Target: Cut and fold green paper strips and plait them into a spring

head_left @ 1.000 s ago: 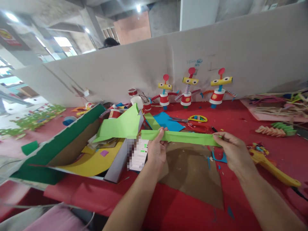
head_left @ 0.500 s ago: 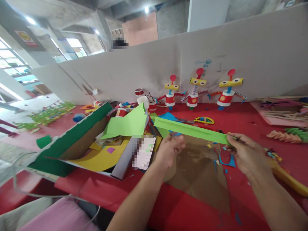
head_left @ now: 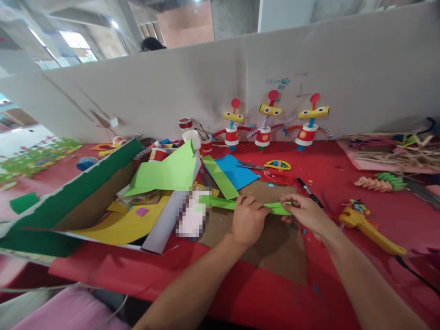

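Observation:
A long folded green paper strip (head_left: pixel 225 203) lies low across the brown board (head_left: pixel 288 256). My left hand (head_left: pixel 249 221) is closed over the middle of the strip, its fingers curled on top. Near the strip's right end, my right hand (head_left: pixel 304 211) pinches the paper between thumb and fingers; a fold line shows between the two hands. Behind them are a second green strip (head_left: pixel 220 176) and a blue paper sheet (head_left: pixel 237 173). A black pen (head_left: pixel 310 192) lies just beyond my right hand.
Yellow-handled scissors (head_left: pixel 277 165) lie farther back. A yellow glue gun (head_left: pixel 373 230) rests at right. At left stands a green-sided box (head_left: pixel 74 201) holding paper, with a partly blurred phone (head_left: pixel 194 215) beside it. Three paper-cup figures (head_left: pixel 263 136) stand along the grey partition (head_left: pixel 154 91).
The strip has come down from mid-air to the brown board. My left hand has moved onto it and closed over it. My right hand still pinches its end. The view has shifted right.

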A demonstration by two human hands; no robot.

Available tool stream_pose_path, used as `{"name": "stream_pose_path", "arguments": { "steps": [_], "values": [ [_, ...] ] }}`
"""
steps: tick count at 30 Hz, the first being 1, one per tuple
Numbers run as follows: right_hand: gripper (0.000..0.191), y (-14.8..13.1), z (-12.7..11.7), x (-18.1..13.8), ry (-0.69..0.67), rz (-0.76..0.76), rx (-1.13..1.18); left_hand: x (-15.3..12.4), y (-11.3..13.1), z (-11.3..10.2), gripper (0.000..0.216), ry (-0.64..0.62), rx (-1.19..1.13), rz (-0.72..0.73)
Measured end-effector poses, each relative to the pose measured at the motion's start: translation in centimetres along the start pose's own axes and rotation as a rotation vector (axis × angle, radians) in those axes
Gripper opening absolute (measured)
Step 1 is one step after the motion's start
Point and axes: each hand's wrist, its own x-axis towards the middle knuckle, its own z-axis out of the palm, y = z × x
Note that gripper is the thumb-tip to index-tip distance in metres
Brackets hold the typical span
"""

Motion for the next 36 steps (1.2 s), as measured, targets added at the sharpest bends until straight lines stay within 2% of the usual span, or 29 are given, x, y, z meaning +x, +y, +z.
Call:
{"name": "stream_pose_path", "arguments": {
  "steps": [5, 8, 11, 13, 17, 23, 30, 36],
  "values": [
    [0.017, 1.0, -1.6, -0.4, 0.172, -0.428, -0.743, -0.1, 0.4, 0.4, 0.023, -0.051, 0.023, 0.006],
    [0.015, 1.0, -1.6, -1.1, 0.071, -0.559, -0.893, -0.1, 0.8, 0.5, 0.022, -0.076, 0.007, -0.006],
    [0.015, 1.3, -1.1, -1.5, -0.044, -0.557, -0.862, -0.1, 0.9, 0.5, 0.022, -0.09, -0.004, -0.038],
    [0.014, 1.5, -0.9, -1.5, -0.055, -0.536, -0.804, -0.1, 0.8, 0.5, 0.024, -0.095, -0.007, -0.066],
    [0.017, 1.7, -1.2, -1.3, -0.037, -0.478, -0.711, 0.1, 0.3, 0.5, 0.022, -0.093, -0.049, -0.123],
    [0.019, 1.3, -1.2, -1.5, 0.011, -0.409, -0.73, 0.5, -0.1, 0.7, 0.016, -0.086, -0.033, -0.207],
    [0.014, 1.8, -0.9, -1.4, 0.039, -0.331, -0.766, 0.8, 0.3, 0.7, 0.014, -0.134, 0.063, -0.196],
    [0.012, 2.0, -0.7, -1.2, 0.063, -0.346, -0.825, 1.0, 0.3, 0.9, 0.013, -0.145, 0.119, -0.186]
  ]
}}
